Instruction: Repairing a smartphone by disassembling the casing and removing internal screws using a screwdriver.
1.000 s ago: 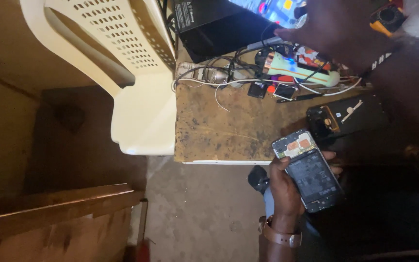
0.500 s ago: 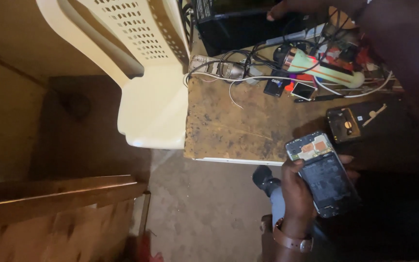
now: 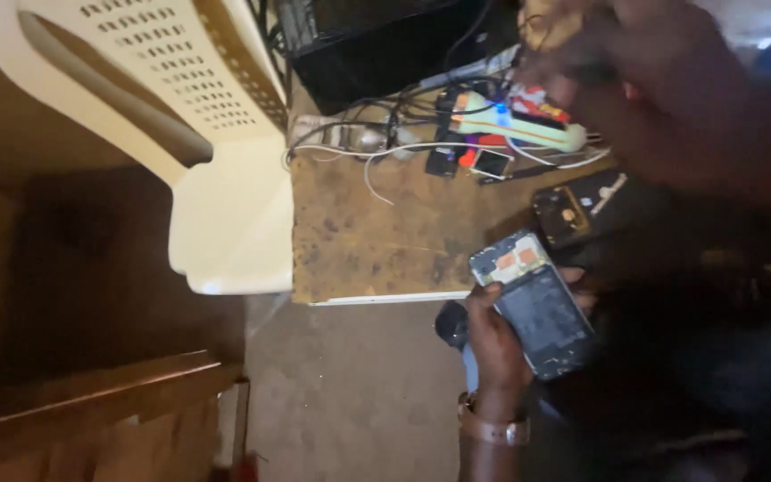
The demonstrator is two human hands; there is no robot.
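Since half a second ago the view has swung, so the opened phone [image 3: 535, 303] now sits lower and nearer the middle, and the right hand [image 3: 662, 89] has come down from the black box to hover, blurred, above the cluster of cables. Left hand [image 3: 500, 344] grips the phone from its left edge, fingers curled under and thumb along the side; the phone's back cover is off, showing a dark battery and small orange parts at the top end. It is held just off the front edge of the bench [image 3: 377, 241], tilted, its top corner over the wood. A watch band [image 3: 493, 431] circles that wrist. Whether the right hand is open or closed on something I cannot tell; it is too smeared.

Just beside the phone's top end a second dark phone [image 3: 562, 214] lies flat on the bench. Farther back lie a white and yellow power strip [image 3: 515, 128], tangled black and white wires [image 3: 377, 143] and a black box [image 3: 385, 45]. To the left a cream plastic chair [image 3: 189, 134] stands against the bench's side. Wooden planks [image 3: 91, 411] cross the lower left above the bare floor [image 3: 350, 393].
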